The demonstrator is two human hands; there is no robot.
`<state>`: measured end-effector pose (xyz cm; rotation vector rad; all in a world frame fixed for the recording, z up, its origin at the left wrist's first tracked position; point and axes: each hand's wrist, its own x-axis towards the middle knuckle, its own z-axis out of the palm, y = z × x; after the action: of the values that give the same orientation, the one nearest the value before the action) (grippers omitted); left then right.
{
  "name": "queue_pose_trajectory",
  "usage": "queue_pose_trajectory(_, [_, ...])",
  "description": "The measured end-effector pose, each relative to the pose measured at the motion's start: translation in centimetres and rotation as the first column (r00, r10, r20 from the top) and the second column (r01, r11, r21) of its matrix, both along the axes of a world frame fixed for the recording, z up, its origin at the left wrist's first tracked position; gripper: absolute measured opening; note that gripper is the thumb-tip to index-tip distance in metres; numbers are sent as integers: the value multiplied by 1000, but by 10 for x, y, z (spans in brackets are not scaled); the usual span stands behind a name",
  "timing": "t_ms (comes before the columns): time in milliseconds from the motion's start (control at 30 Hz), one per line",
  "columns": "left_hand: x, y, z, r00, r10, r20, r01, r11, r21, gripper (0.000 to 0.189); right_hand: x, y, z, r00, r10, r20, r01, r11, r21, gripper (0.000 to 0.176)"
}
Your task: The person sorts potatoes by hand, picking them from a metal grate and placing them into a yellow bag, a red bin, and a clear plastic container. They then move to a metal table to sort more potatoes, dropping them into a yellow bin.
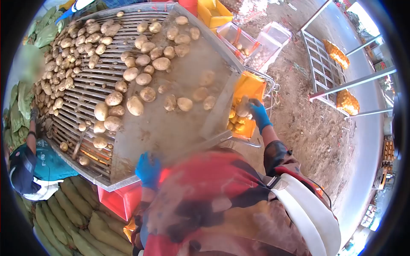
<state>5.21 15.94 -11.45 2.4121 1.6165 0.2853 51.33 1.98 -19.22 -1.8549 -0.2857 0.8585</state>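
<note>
My right hand [259, 113], in a blue glove, is at the mouth of an orange bag [251, 83] hung at the end of a metal sorting table [171, 138]. Its fingers are on a potato [242, 106], slightly blurred, above other potatoes in the bag [237, 123]. My left hand [147, 170], also gloved in blue, is at the table's near edge with its fingers apart and nothing visible in it. Several loose potatoes [161, 64] lie on the flat metal part; a few nearer the bag end are smeared by motion.
A heap of potatoes [64, 64] covers the slatted part [87, 81] at the left, where another person [32, 162] stands. Below the table are a red crate [121, 200] and full green sacks [64, 213]. Plastic crates [267, 45] and a metal frame [320, 64] stand beyond.
</note>
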Motion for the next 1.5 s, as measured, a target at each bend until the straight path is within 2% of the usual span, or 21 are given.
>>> queue_pose_trajectory(100, [-4, 3, -5, 1000, 9, -12, -9, 1000, 2, 24, -12, 26, 11, 962, -67, 264, 32, 990, 135, 35])
queue_pose_trajectory(133, [-3, 2, -6, 1000, 5, -9, -5, 1000, 3, 23, -22, 44, 34, 955, -111, 275, 24, 953, 303, 38])
queue_pose_trajectory(233, [0, 0, 1, 998, 51, 30, -49, 997, -51, 24, -22, 105, 31, 685, -25, 728, -266, 922, 282, 43])
queue_pose_trajectory(333, [-4, -1, -6, 998, 8, 70, -10, 999, 33, 23, -41, 145, 75, 323, 299, 898, -391, 906, -161, 49])
queue_pose_trajectory(433, [-3, -1, -2, 999, 15, 37, -15, 1000, 20, 22, -54, 174, 66, 302, 551, 778, -384, 817, -429, 52])
queue_pose_trajectory(533, [1, -2, 3, 997, 1, 72, -5, 999, 45, 21, -67, 191, 55, 383, 533, 755, -443, 823, -356, 52])
queue_pose_trajectory(633, [4, -2, 11, 999, -3, 43, 0, 998, 69, 22, -68, 198, 45, 407, 429, 807, -495, 846, -200, 48])
queue_pose_trajectory(667, [5, -2, 13, 999, 5, 42, -7, 999, 43, 22, -60, 201, 40, 675, 399, 620, -496, 868, -19, 45])
queue_pose_trajectory(700, [7, -2, 16, 999, 12, 40, -13, 1000, 19, 22, -46, 204, 35, 863, 361, 353, -433, 889, 151, 43])
queue_pose_trajectory(733, [8, -2, 18, 999, 20, 38, -20, 1000, -4, 23, -37, 207, 35, 947, 318, 37, -315, 904, 288, 40])
queue_pose_trajectory(833, [9, -1, 18, 999, 20, 32, -22, 999, 45, 25, -21, 201, 30, 951, 300, 72, -301, 848, 435, 32])
queue_pose_trajectory(933, [11, -2, 21, 999, 18, 29, -19, 999, 31, 27, -32, 197, 21, 908, 314, 277, -375, 904, 204, 36])
queue_pose_trajectory(1000, [9, -2, 15, 999, 32, 18, -32, 999, 10, 27, -53, 192, 30, 887, 448, 112, -461, 844, 274, 44])
queue_pose_trajectory(1067, [7, -1, 15, 999, 37, 13, -37, 999, 4, 27, -77, 186, 62, 670, 682, 294, -719, 694, 28, 52])
queue_pose_trajectory(1100, [8, -1, 16, 999, 36, 17, -36, 999, 7, 26, -85, 183, 83, 366, 813, 452, -790, 529, -312, 56])
queue_pose_trajectory(1133, [8, -1, 17, 999, 36, 22, -36, 999, 10, 25, -90, 179, 93, 6, 882, 472, -691, 345, -635, 59])
queue_pose_trajectory(1233, [5, -1, 8, 998, 65, -21, -66, 998, -10, 24, -95, 169, 77, -133, 780, 612, -655, 394, -645, 54])
queue_pose_trajectory(1300, [6, -2, 13, 998, 47, 32, -48, 999, 11, 25, -89, 171, 65, 333, 694, 638, -758, 599, -256, 44])
queue_pose_trajectory(1333, [6, -1, 15, 998, 38, 57, -39, 999, 24, 25, -88, 174, 61, 548, 619, 563, -725, 687, -50, 39])
queue_pose_trajectory(1433, [7, -2, 20, 998, 55, 8, -54, 997, -57, 26, -77, 211, 69, 764, 549, 339, -594, 804, 38, 32])
queue_pose_trajectory(1500, [6, -1, 16, 997, 75, -18, -76, 994, -74, 27, -83, 231, 87, 670, 588, 453, -608, 785, -121, 34])
